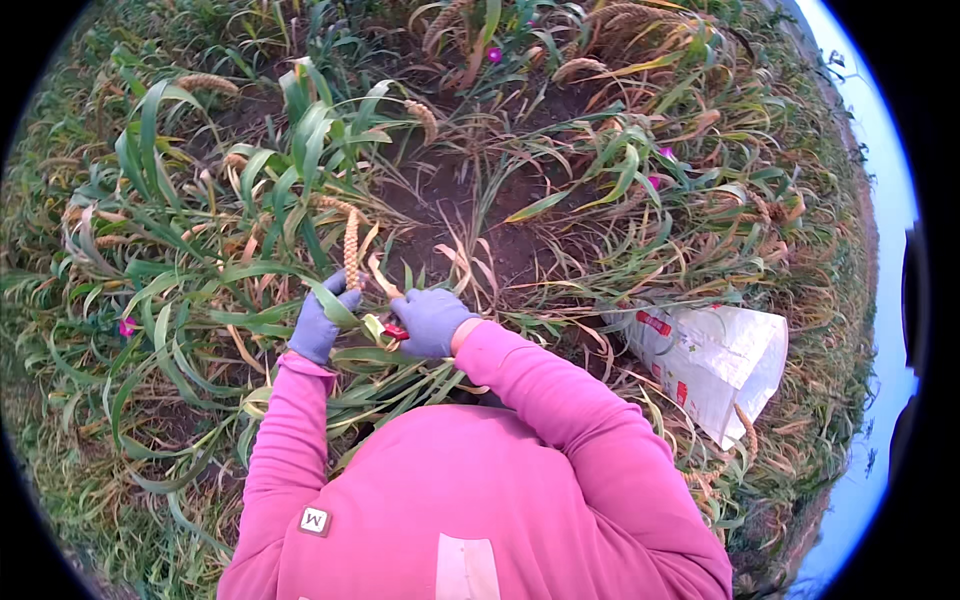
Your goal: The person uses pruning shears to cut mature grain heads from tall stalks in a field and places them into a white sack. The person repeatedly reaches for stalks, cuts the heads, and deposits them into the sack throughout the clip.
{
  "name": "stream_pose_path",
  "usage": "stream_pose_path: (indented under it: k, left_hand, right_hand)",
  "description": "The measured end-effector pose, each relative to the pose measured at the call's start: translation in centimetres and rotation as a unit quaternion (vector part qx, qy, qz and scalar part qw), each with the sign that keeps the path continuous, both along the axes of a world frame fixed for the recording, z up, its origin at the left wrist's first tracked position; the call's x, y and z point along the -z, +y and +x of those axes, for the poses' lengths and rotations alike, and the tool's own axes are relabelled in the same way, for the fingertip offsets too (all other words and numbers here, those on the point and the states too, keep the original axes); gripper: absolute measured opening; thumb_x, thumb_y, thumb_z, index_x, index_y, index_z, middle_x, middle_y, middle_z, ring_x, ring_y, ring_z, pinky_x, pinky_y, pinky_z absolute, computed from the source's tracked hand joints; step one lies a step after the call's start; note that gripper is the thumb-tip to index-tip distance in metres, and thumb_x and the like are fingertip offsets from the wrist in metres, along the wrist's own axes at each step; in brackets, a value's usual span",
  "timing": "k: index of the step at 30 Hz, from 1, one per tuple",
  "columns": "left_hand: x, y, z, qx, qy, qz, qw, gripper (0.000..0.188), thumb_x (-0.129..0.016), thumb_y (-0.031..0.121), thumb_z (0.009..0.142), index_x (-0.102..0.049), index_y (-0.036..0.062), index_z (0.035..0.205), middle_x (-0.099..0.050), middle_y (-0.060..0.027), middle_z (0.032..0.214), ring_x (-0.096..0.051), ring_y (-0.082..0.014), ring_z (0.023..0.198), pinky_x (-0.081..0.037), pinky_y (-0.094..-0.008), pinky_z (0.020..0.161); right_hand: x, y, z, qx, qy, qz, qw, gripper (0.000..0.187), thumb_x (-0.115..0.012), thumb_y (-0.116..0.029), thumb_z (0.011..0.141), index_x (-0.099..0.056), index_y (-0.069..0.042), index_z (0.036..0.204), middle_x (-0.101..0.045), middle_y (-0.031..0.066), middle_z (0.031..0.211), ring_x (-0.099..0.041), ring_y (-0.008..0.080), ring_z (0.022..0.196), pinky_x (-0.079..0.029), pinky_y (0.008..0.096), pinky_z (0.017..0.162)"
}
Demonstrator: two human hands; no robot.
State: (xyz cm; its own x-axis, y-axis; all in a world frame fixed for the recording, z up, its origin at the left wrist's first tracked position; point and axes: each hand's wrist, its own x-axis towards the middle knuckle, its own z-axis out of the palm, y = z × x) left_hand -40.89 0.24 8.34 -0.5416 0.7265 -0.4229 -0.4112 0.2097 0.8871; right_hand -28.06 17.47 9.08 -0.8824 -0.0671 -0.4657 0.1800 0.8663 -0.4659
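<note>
My left hand, in a grey-purple glove, is closed at the lower end of a drooping, tan millet ear. A green leaf blade lies across this hand. Close by on the right, my right hand, gloved alike, is closed around a small red tool; its working end is too small to make out. A pale yellow-green piece of leaf or stalk sits between the two hands, beside the tool. A dry, curled leaf rises next to my right fingertips.
A white woven sack with red print lies on its side at the right, its mouth facing right. Another millet ear is by its mouth. Dense millet stalks surround me, with bare brown soil ahead. Further ears hang at the back.
</note>
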Motion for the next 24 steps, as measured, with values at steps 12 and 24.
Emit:
stream_pose_path:
  k: [12, 24]
  left_hand:
    - [-0.5, 8.1, 0.3, -0.028, 0.041, 0.068, 0.996, 0.029, -0.052, 0.02, 0.1, -0.051, 0.0013, 0.122, -0.062, -0.0039, 0.103, -0.055, -0.0115, 0.087, -0.044, -0.0268, 0.08]
    - [-19.0, 24.8, 5.1, 0.06, 0.144, 0.345, 0.926, 0.025, -0.042, 0.003, 0.097, -0.048, -0.0074, 0.119, -0.053, -0.0128, 0.116, -0.056, -0.0219, 0.109, -0.044, -0.0376, 0.105]
  right_hand:
    - [-2.3, 2.6, 9.6, 0.123, -0.076, 0.02, 0.989, 0.045, -0.07, -0.031, 0.071, -0.063, -0.004, 0.106, -0.07, 0.0147, 0.089, -0.068, 0.0331, 0.085, -0.052, 0.0427, 0.073]
    - [-5.6, 2.0, 30.5, 0.575, -0.022, -0.063, 0.815, 0.044, -0.06, -0.04, 0.079, -0.057, -0.006, 0.107, -0.066, 0.0184, 0.102, -0.064, 0.0369, 0.095, -0.048, 0.044, 0.081]
